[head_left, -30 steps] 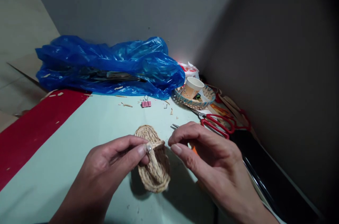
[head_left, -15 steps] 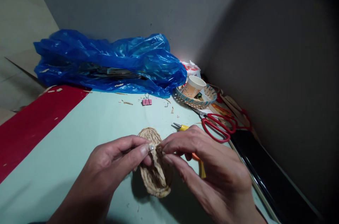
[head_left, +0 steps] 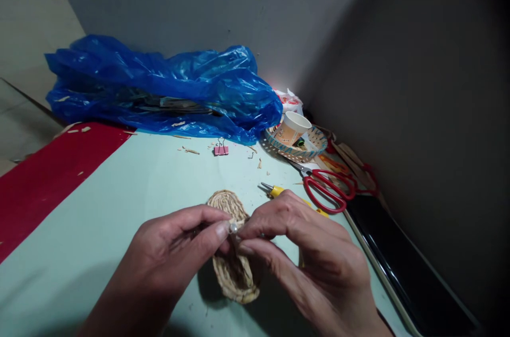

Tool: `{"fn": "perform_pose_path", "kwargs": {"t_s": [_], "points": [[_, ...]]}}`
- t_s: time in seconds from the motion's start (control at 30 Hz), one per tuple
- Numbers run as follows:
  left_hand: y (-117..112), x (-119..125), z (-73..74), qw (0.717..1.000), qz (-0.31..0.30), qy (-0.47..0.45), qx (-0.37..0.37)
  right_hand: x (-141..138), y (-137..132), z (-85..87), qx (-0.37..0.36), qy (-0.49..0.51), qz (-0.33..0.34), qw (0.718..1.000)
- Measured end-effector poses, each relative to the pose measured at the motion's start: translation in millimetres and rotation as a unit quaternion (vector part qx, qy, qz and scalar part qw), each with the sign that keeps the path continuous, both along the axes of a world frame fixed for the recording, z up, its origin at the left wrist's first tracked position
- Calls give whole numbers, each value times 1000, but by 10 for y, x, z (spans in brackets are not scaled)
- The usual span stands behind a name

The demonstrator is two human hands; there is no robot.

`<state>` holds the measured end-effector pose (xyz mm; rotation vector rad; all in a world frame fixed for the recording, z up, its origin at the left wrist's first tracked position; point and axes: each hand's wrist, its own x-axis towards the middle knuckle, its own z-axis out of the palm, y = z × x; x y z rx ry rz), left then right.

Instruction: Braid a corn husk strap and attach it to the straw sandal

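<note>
A small woven straw slipper is held just above the table, its oval sole lengthwise to me. A shiny white pearl-like bead sits on its strap. My left hand is closed on the slipper, thumb and forefinger pinching the strap right beside the bead. From the other side, my right hand has its thumb and forefinger pressed together close to the bead. What lies between those right fingertips is hidden. Partly behind my right hand lie yellow-handled pliers, their pointed tip showing.
Red-handled scissors lie at right, near a round woven basket with a paper cup. A blue plastic bag lines the back. A pink binder clip and straw scraps are mid-table. A black glossy panel borders the right.
The bead has shifted slightly right and down and faces me more. My right hand has moved a little left, uncovering more of the pliers. The strap below the bead shows less.
</note>
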<state>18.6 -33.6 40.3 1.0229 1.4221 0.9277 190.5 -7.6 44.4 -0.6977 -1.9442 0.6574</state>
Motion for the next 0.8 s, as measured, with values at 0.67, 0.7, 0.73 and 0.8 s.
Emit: {"fn": "perform_pose_path", "kwargs": {"t_s": [0.67,0.7,0.73,0.8], "points": [[-29,97,31,993,77,86,31,-18,-17,4,-35,-9,-18,999],[-29,94,32,993,75,87,30,-20,-16,5,-37,-10,-18,999],[-30,92,32,993,73,85,29,-21,-14,5,-38,-9,-19,999],[-28,93,27,994,76,77,28,-21,-11,6,-37,-8,-13,999]]}}
